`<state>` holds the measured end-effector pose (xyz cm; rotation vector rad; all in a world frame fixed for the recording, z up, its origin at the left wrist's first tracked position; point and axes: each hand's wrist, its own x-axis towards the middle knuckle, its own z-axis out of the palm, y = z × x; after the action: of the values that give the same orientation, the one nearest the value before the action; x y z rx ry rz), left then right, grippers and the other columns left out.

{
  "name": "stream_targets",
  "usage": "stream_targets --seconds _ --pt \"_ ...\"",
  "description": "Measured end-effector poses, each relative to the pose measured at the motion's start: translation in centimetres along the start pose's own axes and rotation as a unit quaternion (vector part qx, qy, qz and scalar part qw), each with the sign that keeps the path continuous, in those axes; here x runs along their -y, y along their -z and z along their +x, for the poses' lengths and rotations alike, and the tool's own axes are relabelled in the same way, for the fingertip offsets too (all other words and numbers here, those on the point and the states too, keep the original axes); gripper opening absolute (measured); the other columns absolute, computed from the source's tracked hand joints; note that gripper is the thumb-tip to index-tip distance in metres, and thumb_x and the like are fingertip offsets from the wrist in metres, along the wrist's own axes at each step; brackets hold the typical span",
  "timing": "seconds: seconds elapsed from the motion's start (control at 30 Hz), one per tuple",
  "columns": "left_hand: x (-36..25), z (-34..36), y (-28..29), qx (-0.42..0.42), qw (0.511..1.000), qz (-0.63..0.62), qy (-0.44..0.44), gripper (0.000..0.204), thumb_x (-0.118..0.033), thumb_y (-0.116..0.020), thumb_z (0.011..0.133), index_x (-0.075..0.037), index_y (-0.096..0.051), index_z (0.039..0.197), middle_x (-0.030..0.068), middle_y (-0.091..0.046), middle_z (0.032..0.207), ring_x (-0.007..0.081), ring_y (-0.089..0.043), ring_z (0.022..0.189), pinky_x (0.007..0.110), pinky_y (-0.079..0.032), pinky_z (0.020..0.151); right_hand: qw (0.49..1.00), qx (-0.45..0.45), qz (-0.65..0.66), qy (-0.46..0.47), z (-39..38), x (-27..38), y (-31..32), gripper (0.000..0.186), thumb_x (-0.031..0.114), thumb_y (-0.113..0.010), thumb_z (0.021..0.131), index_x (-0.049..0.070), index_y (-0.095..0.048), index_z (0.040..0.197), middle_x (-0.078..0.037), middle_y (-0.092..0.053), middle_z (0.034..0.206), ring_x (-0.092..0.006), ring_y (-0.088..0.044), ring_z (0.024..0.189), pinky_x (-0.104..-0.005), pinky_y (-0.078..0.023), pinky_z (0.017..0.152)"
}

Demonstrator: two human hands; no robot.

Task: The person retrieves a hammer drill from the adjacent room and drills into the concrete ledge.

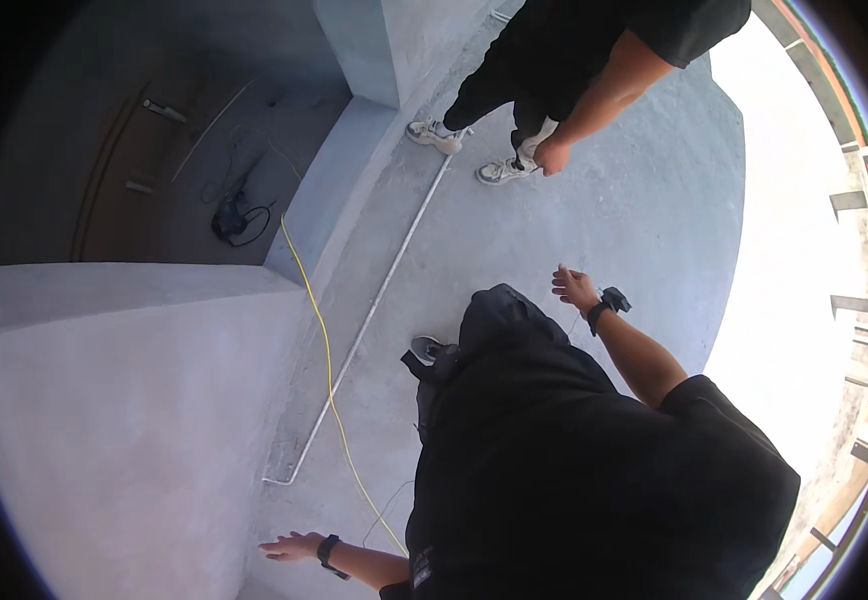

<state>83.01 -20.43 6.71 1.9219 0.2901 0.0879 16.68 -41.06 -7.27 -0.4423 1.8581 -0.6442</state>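
My left hand [291, 546] hangs low at the left, close to the foot of the pale wall. Its fingers are stretched out, and nothing is in them. A black wristband [329, 552] circles that wrist. On the other side of my body, my right hand [576, 287] is held over the grey floor, loosely open with its fingers apart and empty. A strap carrying a small black device [614, 299] sits at the right wrist. Between my hands, a yellow cable [326, 340] runs along the floor, crossing a white pipe [386, 295]. Neither hand touches them.
Another person [574, 75] in dark clothes stands ahead, one hand [552, 157] lowered. A dark recess at the left holds a power tool [229, 215] with a black cord, behind a raised sill [339, 185]. A plastered wall [134, 400] flanks my left; bright open space lies right.
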Motion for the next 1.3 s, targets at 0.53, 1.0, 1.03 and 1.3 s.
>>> stream_targets --seconds 0.53,1.0,1.03,1.3 --pt "-15.3 -6.5 -20.3 0.115 0.981 -0.074 -0.135 0.085 -0.049 -0.049 0.076 -0.005 -0.002 0.132 0.0167 -0.005 0.137 0.0295 -0.016 0.125 0.040 -0.021 0.100 0.948 -0.228 0.179 -0.130 -7.7 -14.1 8.4 0.042 0.043 -0.047 0.082 0.004 -0.053 0.098 -0.005 -0.057 0.086 -0.0162 -0.056 0.070 -0.0269 -0.041 0.053" --pt "-16.5 3.4 -28.2 0.117 0.959 -0.116 -0.231 0.075 -0.049 -0.038 0.082 -0.004 -0.002 0.132 0.0194 -0.005 0.136 0.0315 -0.006 0.127 0.043 -0.013 0.102 0.947 -0.225 0.195 -0.123 -12.8 -18.9 -8.8 0.041 0.041 -0.046 0.083 0.004 -0.054 0.099 -0.006 -0.057 0.092 -0.0154 -0.057 0.075 -0.0264 -0.042 0.056" --pt "-16.2 4.5 -28.6 0.121 0.960 -0.111 -0.227 0.075 -0.048 -0.038 0.082 -0.004 -0.002 0.132 0.0194 -0.005 0.136 0.0316 -0.006 0.127 0.043 -0.013 0.102 0.957 -0.200 0.172 -0.122 -13.6 -19.1 -9.8 0.040 0.036 -0.041 0.086 0.003 -0.050 0.106 -0.007 -0.054 0.104 -0.0183 -0.053 0.089 -0.0314 -0.041 0.074" --pt "-19.2 4.0 -33.4 0.130 0.957 -0.085 -0.243 0.074 -0.048 -0.037 0.083 -0.004 -0.003 0.132 0.0196 -0.004 0.136 0.0320 -0.005 0.126 0.044 -0.012 0.101 0.952 -0.220 0.154 -0.145 -16.2 -15.2 -13.1 0.043 0.040 -0.043 0.084 0.003 -0.050 0.107 -0.009 -0.053 0.104 -0.0193 -0.054 0.089 -0.0316 -0.042 0.072"
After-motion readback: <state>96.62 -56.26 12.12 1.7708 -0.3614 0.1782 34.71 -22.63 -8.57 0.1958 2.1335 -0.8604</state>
